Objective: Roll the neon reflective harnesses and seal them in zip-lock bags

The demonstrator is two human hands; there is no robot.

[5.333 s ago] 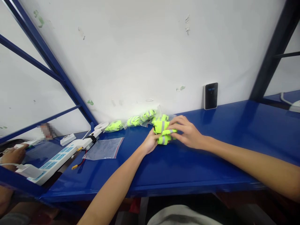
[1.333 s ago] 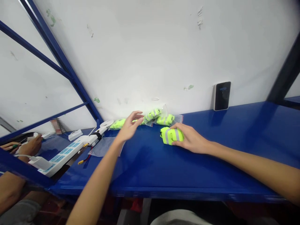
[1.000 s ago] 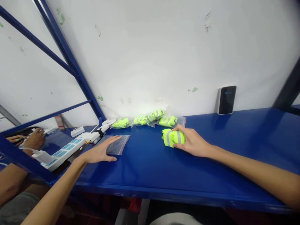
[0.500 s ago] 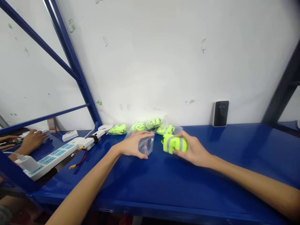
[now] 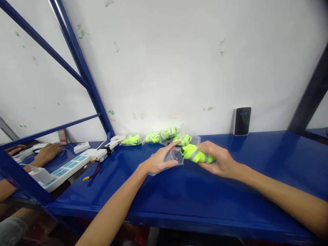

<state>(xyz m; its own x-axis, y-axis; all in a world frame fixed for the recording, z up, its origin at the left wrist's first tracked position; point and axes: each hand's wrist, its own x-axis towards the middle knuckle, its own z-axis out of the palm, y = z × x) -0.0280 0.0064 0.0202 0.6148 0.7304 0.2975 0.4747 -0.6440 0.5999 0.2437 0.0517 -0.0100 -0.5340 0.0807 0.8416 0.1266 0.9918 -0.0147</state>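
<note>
My left hand (image 5: pixel 162 160) holds a clear zip bag (image 5: pixel 176 156) with a red line along its mouth, thumb and fingers set apart around the opening. In my right hand (image 5: pixel 217 159) is a rolled-up neon yellow reflective vest (image 5: pixel 196 153) with grey bands. The roll's left end is right at the bag's mouth; whether it is inside I cannot tell. Behind my hands, several similar yellow rolls in clear bags lie along the wall, among them one bagged roll (image 5: pixel 132 139) at the left and another (image 5: pixel 169 132) nearer the middle.
A white power strip (image 5: pixel 69 171) runs along the left of the blue table (image 5: pixel 230 205), near a small cable with yellow connectors (image 5: pixel 93 171) and a white fan (image 5: pixel 118 138). A dark-screened device (image 5: pixel 242 121) leans on the wall. Beyond the blue frame, a co-worker's hand (image 5: pixel 48 153) rests.
My left hand has moved right with the bag, up to the vest. My right hand has shifted slightly right and tilted the roll, its left end now at the bag.
</note>
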